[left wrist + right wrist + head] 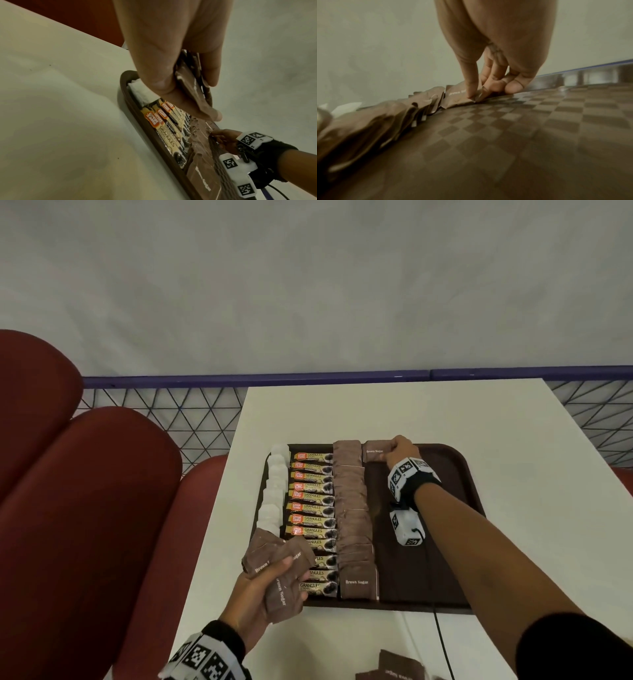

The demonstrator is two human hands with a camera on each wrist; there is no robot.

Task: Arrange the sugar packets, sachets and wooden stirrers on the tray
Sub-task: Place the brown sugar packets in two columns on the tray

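Note:
A dark brown tray (455, 474) lies on the white table (376, 412). On it run a column of white packets (275, 491), a column of coffee granule sachets (313, 508) and a column of brown sugar packets (352, 508). My right hand (397, 448) pinches one brown sugar packet (373, 455) at the tray's far edge, beside the top of the brown column; in the right wrist view the packet (457, 96) lies on the tray floor under my fingertips (471, 92). My left hand (267, 587) grips a bunch of brown sugar packets (274, 556) over the tray's near left corner.
More brown sugar packets (397, 666) lie on the table near me. The right half of the tray floor (539, 121) is bare. Red seat backs (85, 491) stand to the left. A black cable (442, 638) trails from my right wrist across the table.

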